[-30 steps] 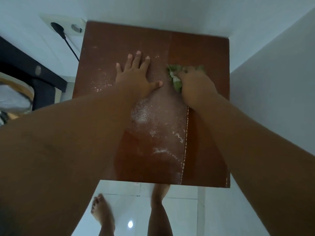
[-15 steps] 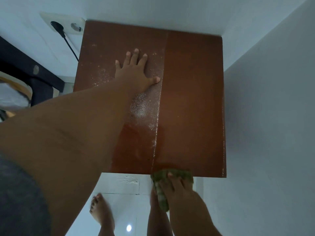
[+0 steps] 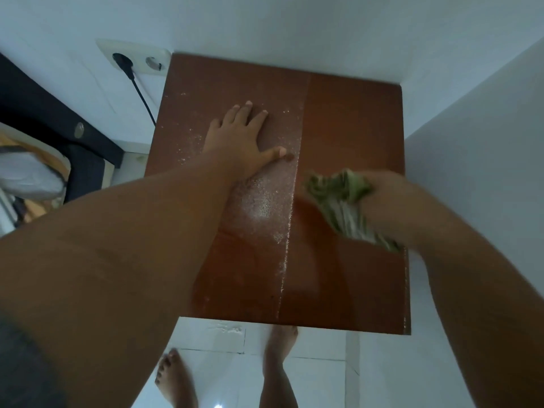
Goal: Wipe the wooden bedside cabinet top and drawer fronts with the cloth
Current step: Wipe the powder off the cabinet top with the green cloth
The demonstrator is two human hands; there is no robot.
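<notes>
Risk: pushing white dust off the front edge onto the tile floor (image 3: 309, 375), or skipping the dusty left strip under the braced left hand (image 3: 238, 145), flat, fingers spread. Right hand (image 3: 391, 201) grip clamped on bunched green cloth (image 3: 338, 201), blurred, over glossy brown cabinet top (image 3: 353, 119), right half. Powder gritty; cloth soft, crumpled.

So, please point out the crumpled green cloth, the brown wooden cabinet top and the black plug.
Crumpled green cloth (image 3: 338, 195): head view, bunched middle.
Brown wooden cabinet top (image 3: 353, 119): head view, bare right part.
Black plug (image 3: 122, 61): head view, plug body.
</notes>
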